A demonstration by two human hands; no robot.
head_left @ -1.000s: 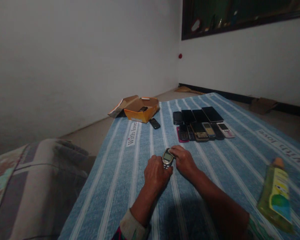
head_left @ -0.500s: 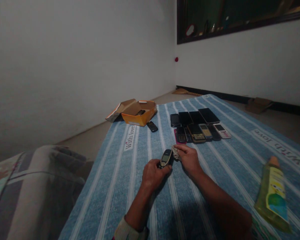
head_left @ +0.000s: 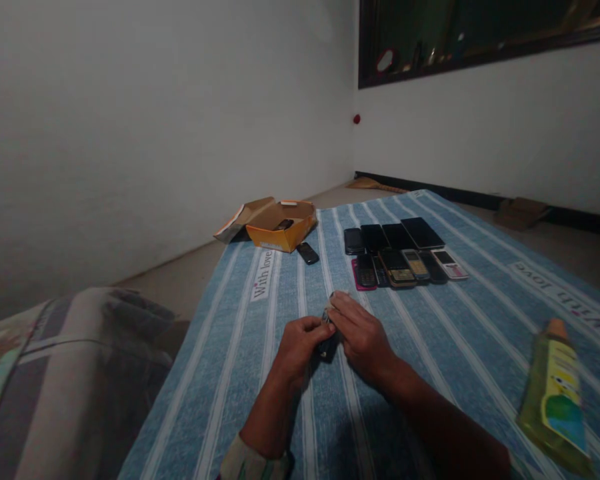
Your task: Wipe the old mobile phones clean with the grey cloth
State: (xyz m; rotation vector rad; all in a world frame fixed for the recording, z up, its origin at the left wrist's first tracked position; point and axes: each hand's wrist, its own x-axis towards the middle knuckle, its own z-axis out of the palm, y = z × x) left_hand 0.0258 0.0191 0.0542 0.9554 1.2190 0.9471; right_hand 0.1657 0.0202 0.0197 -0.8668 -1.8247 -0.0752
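Observation:
A small dark keypad phone (head_left: 327,348) is held tilted above the striped cover, between my two hands. My left hand (head_left: 296,343) is closed round its near left side, thumb on top. My right hand (head_left: 363,333) lies over the phone's far end with fingers bent, hiding most of its face. Of the pale crumpled cloth in the right fingers, hardly anything shows. Beyond the hands, several phones lie in two rows, among them a gold-trimmed keypad phone (head_left: 396,267) and a white phone (head_left: 449,264).
An open orange cardboard box (head_left: 275,240) with a phone inside stands at the back left. Just in front of it lies a black phone (head_left: 308,253). A bottle of yellow-green liquid (head_left: 555,400) lies at right on the blue striped cover (head_left: 220,373).
My right hand has moved from beside the phone to over its top. The phone has been turned and tilted in my left hand, so its screen is hidden. The view has shifted slightly.

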